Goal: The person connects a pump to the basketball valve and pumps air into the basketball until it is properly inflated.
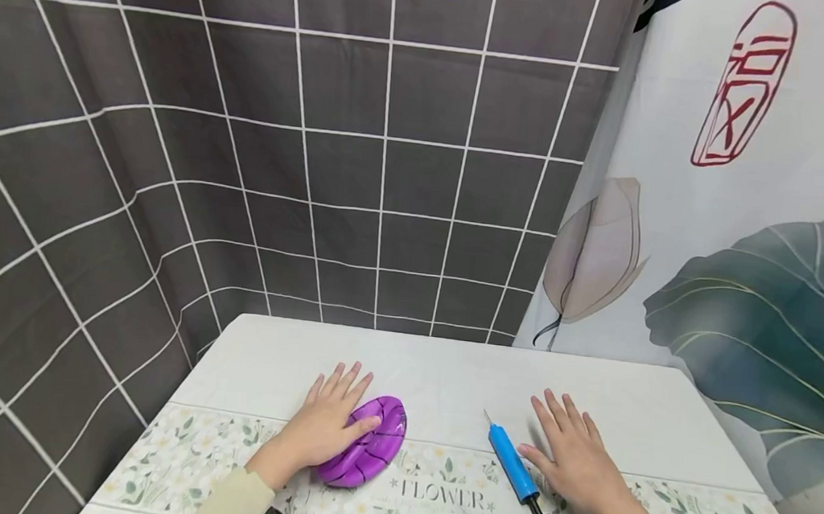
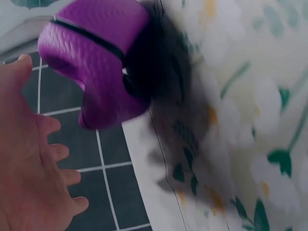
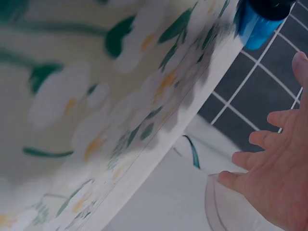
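A collapsed purple ball (image 1: 366,443) with black seam lines and a pebbled skin lies on the table, its top sunk in like a bowl. My left hand (image 1: 326,421) is beside it on the left, palm down with fingers spread, and the thumb overlaps the ball in the head view. In the left wrist view, a gap shows between the fingers and the ball (image 2: 103,57). Toward the right lies a blue hand pump (image 1: 514,463) with a thin needle at its far end and a black handle at the near end. Just right of the pump, my right hand (image 1: 574,455) holds nothing, fingers extended.
A white table (image 1: 445,389) carries a floral runner (image 1: 179,448) printed with the word FLOWER. Behind it hangs a dark grey curtain (image 1: 418,177) with white grid lines. A white cloth (image 1: 666,253) with large leaf prints hangs at the right.
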Demonstrator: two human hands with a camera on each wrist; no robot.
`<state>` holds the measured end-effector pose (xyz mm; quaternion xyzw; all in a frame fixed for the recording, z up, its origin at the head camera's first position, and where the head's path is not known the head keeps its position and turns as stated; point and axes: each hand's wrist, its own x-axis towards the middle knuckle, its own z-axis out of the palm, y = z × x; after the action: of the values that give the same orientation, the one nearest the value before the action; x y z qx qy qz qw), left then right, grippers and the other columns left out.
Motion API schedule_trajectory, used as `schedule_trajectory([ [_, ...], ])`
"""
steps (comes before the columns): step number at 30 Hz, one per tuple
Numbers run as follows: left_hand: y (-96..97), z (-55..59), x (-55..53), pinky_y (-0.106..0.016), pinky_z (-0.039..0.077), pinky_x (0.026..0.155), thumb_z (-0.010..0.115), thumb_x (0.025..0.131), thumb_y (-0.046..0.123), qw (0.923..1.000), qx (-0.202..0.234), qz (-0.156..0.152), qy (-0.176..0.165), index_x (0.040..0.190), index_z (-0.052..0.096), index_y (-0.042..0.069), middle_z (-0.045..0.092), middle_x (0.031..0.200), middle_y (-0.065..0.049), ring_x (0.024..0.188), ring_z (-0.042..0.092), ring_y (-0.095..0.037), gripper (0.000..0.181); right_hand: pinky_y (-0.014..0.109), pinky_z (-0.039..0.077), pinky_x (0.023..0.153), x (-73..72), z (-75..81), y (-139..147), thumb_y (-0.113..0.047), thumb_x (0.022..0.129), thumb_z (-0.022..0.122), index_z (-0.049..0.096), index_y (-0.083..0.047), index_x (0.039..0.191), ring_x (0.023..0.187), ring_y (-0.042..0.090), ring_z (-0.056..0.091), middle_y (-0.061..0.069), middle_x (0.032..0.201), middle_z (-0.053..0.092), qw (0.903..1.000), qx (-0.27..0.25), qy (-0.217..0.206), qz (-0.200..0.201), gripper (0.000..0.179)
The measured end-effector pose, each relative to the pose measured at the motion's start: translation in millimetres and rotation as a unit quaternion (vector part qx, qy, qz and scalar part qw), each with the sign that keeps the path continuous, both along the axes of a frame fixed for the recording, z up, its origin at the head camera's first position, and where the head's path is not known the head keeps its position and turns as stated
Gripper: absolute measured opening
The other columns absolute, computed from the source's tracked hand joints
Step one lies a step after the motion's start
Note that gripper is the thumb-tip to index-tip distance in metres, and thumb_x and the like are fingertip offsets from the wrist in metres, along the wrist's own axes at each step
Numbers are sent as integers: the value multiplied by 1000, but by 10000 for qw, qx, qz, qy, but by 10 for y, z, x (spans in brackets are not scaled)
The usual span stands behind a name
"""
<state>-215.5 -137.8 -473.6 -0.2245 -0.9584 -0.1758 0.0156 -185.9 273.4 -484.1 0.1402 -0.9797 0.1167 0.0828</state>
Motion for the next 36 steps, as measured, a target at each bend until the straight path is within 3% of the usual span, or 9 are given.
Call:
schedule_trajectory([
  [7,107,-33,40,-64,8,122,37,103,61,9996,138,-157,-182,159,30,11,15,167,-15,154,8,-39,76,72,18,114,58,-20,-113,-54,96,61,39,-7,155,148,49,21,23,162,28,9998,-108,-29,165,78],
  [19,210,-67,88,-64,12,122,39,103,59,9980,286,-232,-521,159,31,10,15,168,-15,154,12,-40,74,69,34,109,91,-86,-260,-48,96,64,44,-4,151,144,50,33,23,159,35,9989,-114,-37,462,73],
  [29,259,-93,99,-65,20,119,41,102,60,9967,357,-248,-682,158,33,9,22,164,-22,149,23,-48,76,62,44,104,89,-92,-323,-50,98,61,44,-3,151,135,46,46,24,151,44,9968,-82,-504,609,73],
  [36,277,-75,58,-65,29,116,42,101,62,9950,452,-136,-876,158,34,10,29,161,-26,146,30,-48,78,60,45,104,79,-102,-340,-49,97,63,47,-4,149,133,42,48,21,146,49,9956,-81,-792,502,71],
])
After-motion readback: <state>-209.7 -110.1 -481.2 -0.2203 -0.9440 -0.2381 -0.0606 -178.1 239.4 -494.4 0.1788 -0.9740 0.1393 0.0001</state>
